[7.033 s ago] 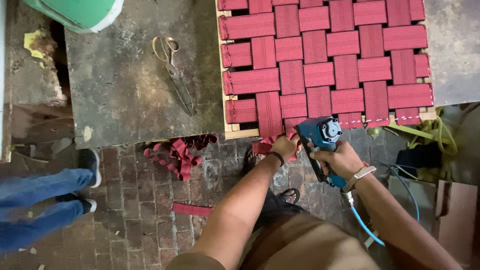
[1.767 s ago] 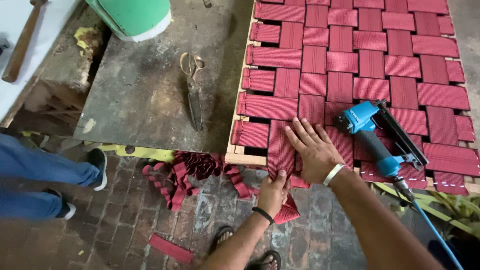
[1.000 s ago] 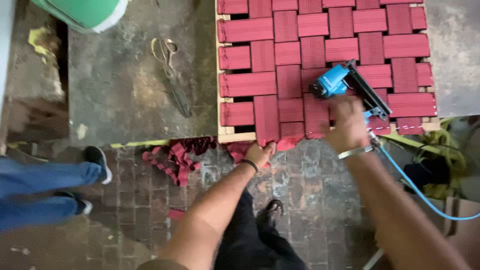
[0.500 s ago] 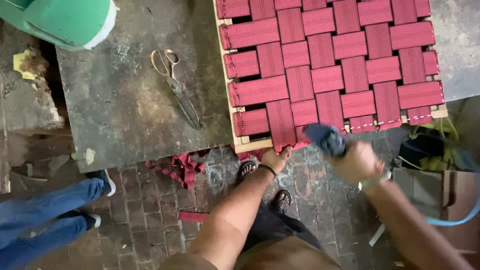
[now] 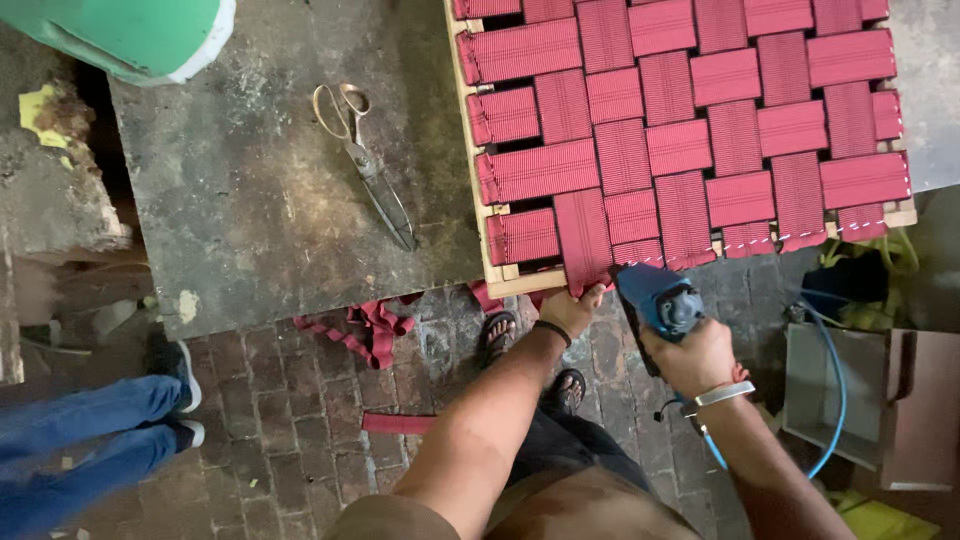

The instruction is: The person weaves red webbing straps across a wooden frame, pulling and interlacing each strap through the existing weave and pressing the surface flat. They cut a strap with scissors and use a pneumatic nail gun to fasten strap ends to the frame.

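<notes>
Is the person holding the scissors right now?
No. The scissors lie alone on the table, while the left hand grips a red strap and the right hand holds the blue tool.

A worn brick floor point(image 5: 300, 440) runs under a stained grey bench point(image 5: 260, 190). Red offcuts point(image 5: 360, 330) lie near its edge, and cardboard boxes point(image 5: 900, 400) sit at the right.

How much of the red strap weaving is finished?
Nearly all: the red straps are woven across the wooden frame. In hand: the left hand pulls one strap end over the near edge while the right hand holds the blue stapler against it. Left: other near-edge ends look unfastened, though I can't be sure.
</notes>
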A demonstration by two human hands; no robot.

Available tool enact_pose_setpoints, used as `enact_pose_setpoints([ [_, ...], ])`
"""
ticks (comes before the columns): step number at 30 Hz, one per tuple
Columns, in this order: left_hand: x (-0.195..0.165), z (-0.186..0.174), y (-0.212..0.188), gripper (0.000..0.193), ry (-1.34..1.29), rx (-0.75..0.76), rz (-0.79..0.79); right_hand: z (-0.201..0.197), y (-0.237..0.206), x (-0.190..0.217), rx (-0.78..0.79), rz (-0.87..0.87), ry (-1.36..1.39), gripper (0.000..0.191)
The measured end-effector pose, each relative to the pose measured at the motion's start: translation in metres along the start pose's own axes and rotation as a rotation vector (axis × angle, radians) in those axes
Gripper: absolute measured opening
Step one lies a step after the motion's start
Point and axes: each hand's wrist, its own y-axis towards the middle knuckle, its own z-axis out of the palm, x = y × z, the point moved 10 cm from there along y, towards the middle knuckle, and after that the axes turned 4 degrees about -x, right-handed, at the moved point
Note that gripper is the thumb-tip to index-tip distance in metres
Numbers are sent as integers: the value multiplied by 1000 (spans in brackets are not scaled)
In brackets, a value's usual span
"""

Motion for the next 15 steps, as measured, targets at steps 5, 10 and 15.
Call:
enact_pose_setpoints([
  [5,3,-2,-3,34,28,-3,-94,0,-3,13,-3,-37,61,42],
  [10,25,11,-5,32,130,112,-266,3,-10,38,25,-149,50,38],
  [15,0,-9,-1,29,157,-160,37,8,-17,41,68,-33,43,39],
])
